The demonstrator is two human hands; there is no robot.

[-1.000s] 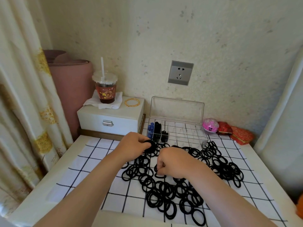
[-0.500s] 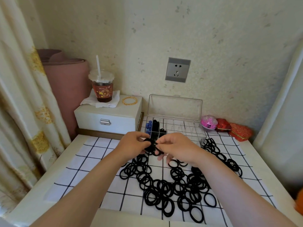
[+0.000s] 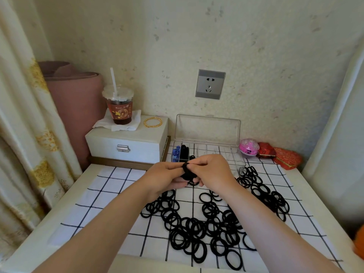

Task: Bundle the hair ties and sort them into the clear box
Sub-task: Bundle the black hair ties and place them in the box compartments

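Many loose black hair ties [image 3: 206, 229] lie scattered over a white grid-patterned cloth [image 3: 110, 196]. My left hand [image 3: 165, 177] and my right hand [image 3: 211, 171] meet above the cloth, both pinching one small bundle of black hair ties [image 3: 187, 171] between the fingertips. Just behind the hands stands the clear box [image 3: 208, 152] with its lid raised against the wall; its left compartments hold blue ties [image 3: 175, 152] and black bundles [image 3: 184, 150]. My hands hide part of the box's front.
A white drawer box [image 3: 128, 144] stands at the back left, carrying a drink cup with a straw [image 3: 119, 107] and gold bangles [image 3: 152, 122]. A pink ball [image 3: 248, 147] and red pouches [image 3: 279, 157] sit at the back right. A curtain [image 3: 25, 125] hangs at the left.
My right hand lifted off the pile and came up to meet my left hand. Both now hold the bundle, raised slightly toward the clear box.
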